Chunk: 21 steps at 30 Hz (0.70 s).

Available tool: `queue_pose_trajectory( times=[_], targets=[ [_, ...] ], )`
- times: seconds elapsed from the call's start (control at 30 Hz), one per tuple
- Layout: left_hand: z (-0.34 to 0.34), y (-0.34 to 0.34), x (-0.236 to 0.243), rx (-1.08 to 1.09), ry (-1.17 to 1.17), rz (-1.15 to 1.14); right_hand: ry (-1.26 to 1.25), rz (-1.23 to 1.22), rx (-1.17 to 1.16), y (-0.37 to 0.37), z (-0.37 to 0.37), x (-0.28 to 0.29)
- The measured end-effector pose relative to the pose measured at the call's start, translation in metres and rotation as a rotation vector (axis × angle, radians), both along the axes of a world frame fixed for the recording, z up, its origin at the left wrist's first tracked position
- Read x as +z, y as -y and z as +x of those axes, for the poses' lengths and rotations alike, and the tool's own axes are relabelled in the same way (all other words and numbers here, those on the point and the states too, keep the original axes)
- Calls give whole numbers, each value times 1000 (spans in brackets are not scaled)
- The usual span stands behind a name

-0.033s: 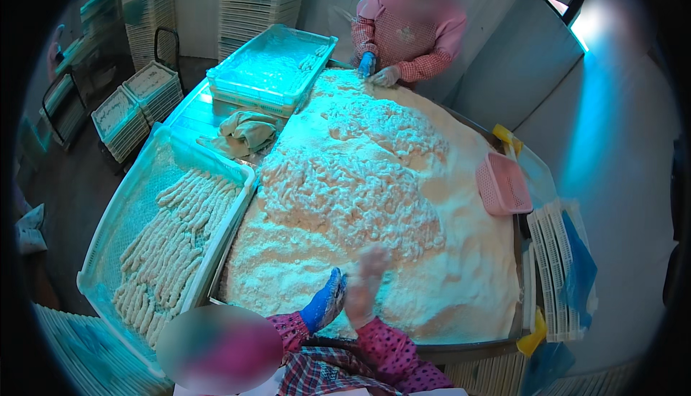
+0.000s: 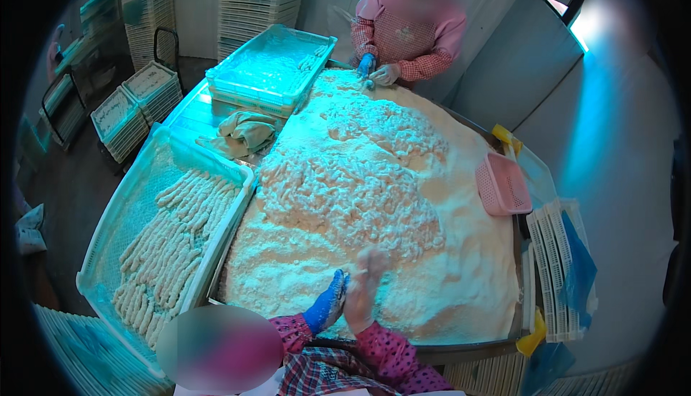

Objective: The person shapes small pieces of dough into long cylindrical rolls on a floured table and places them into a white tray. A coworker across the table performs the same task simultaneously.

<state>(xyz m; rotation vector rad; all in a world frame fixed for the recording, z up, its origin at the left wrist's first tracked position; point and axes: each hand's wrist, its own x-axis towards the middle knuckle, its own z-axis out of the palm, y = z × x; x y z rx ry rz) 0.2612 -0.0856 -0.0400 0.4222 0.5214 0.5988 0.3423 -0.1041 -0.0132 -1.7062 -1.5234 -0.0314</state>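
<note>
My left hand [image 2: 327, 302], in a blue glove dusted with white crumbs, is held upright over the near edge of a broad bed of pale crumbs [image 2: 468, 281]. My right hand [image 2: 366, 288], in a pale thin glove, faces it palm to palm; motion smears its fingers. Anything between the palms is hidden. Just beyond them lies a heap of crumb-coated strips [image 2: 345, 194]. To the left, a light mesh tray [image 2: 137, 180] holds rows of long coated strips [image 2: 162, 259].
Across the table a person's gloved hands [image 2: 378, 74] work at the far edge. Stacked trays [image 2: 270, 72] and a crumpled cloth [image 2: 248, 133] stand back left. A pink basket [image 2: 504, 184] sits on the right rim, near upright white trays [image 2: 554, 274]. Tray stacks [image 2: 137, 108] stand on the floor.
My two hands have shifted only slightly against each other. The hands of the person opposite have moved a little, and a small thing shows beneath them.
</note>
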Motion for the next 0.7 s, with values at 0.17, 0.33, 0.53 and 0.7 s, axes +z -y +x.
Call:
queue_pose_trajectory(
  times=[0.17, 0.33, 0.53, 0.7],
  targets=[
    [-13, -43, 10, 1, -403, -39, -412, 53, -208, 36, 21, -8],
    [-54, -48, -45, -201, -1294, 1556, -83, -359, -277, 65, 46, -50],
    [-17, -14, -20, -34, -377, 442, -18, -89, 104, 17, -7, -6],
    [-25, -12, -14, 118, 6, 53, -165, -83, 180, -8, -25, -12]
  ],
)
